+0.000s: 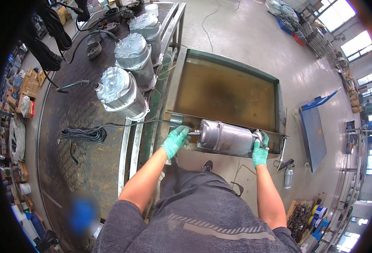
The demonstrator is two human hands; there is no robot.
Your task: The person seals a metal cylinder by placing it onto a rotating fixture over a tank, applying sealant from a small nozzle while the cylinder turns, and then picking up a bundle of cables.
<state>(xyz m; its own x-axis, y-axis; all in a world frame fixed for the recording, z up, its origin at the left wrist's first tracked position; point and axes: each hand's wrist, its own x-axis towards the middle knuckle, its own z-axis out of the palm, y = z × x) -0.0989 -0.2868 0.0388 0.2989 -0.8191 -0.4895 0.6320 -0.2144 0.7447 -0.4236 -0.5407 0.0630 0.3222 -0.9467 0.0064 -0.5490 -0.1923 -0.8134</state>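
1. The cylinder (226, 138), silver and lying on its side, is between the two hands, at the near end of the tank (278, 99).
2. The left hand (177, 139), in a green glove, has its fingers closed on the thin stub at the cylinder's left end.
3. The right hand (260, 151), gloved alike, is curled around the metal fitting (258, 137) at the other end.
4. Beyond both hands, the tank holds brown liquid (224, 90).
5. Left of the left hand is the surface (82, 177); beyond that hand, three upright housings (120, 90) stand in a row along its near side.
6. A cable (129, 124) runs from the left hand across the surface's edge to a black coil (84, 134); it crosses the space just left of the grip.
7. Farther off to the left hand's upper left, a small bowl (94, 50) sits behind the housings.
8. Well to the right of the right hand stands a blue cart (313, 135); nearer, below and right of it, a small canister (288, 178) is on the floor.
9. Some right fingers are hidden by the fitting, and the cable's end is lost at the left glove.
10. The liquid is too murky to show the tank's bottom; whether the cylinder touches the rim, I cannot tell.
11. A blue thing (83, 214), nearer the wearer than the left hand, is blurred.
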